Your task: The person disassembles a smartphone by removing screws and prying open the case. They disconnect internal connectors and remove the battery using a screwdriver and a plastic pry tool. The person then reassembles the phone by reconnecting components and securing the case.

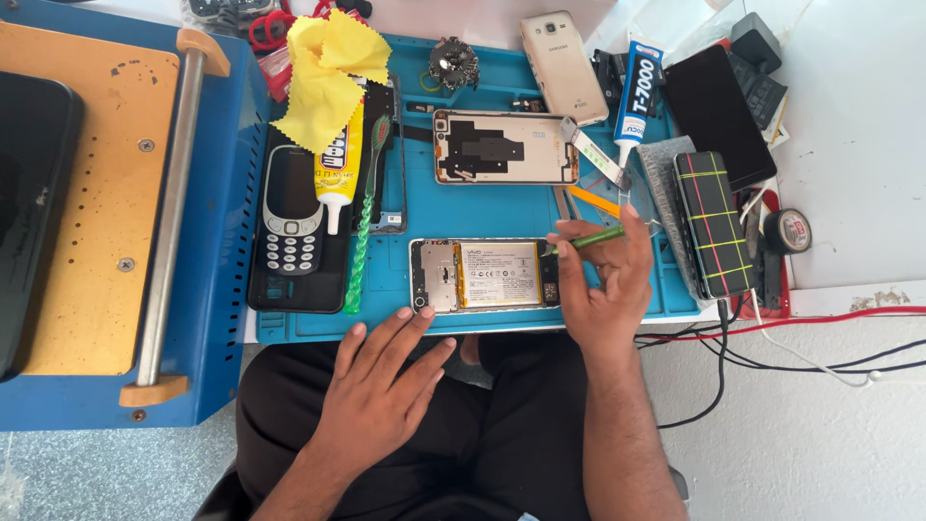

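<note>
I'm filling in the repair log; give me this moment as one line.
right hand: holds green tool at opened phone | left hand: empty, at mat edge

Bare mat (502,207) between opened phones (487,275)

Blue mat (502,207), yellow cloth (323,72), green tool (590,238), black case (714,224) gridded in red, yellow and green lines

Bare forearms, black trousers
</note>
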The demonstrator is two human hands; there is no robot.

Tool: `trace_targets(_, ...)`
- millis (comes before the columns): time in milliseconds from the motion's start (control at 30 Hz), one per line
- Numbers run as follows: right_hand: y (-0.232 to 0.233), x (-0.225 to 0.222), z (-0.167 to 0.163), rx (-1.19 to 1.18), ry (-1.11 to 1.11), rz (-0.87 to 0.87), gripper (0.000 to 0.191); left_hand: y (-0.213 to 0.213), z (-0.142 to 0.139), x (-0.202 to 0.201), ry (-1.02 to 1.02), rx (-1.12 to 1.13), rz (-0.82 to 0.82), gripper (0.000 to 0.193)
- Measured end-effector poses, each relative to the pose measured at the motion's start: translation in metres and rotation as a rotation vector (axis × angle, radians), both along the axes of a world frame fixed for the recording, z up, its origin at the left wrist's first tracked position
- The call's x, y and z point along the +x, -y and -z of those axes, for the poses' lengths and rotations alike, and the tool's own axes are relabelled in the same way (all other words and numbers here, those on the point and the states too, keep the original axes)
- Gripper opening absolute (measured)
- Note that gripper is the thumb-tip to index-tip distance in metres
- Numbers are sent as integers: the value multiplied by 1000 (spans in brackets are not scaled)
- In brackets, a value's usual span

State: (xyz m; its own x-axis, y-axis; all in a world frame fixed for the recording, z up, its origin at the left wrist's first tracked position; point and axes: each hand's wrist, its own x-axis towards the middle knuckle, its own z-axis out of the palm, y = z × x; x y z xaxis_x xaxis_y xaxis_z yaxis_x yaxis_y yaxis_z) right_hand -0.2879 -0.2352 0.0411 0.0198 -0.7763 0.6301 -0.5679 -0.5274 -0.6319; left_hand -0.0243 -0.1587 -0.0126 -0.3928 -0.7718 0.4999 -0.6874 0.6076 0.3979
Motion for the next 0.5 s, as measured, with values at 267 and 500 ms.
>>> trace_targets(267, 2, 4, -4, -11, -89, -10, 72, 3, -1, 1, -8, -5, 4, 33)
trace_targets(500, 7, 4, -4, -40, -180, 151, 80, 2, -4, 7, -6, -3, 4, 33)
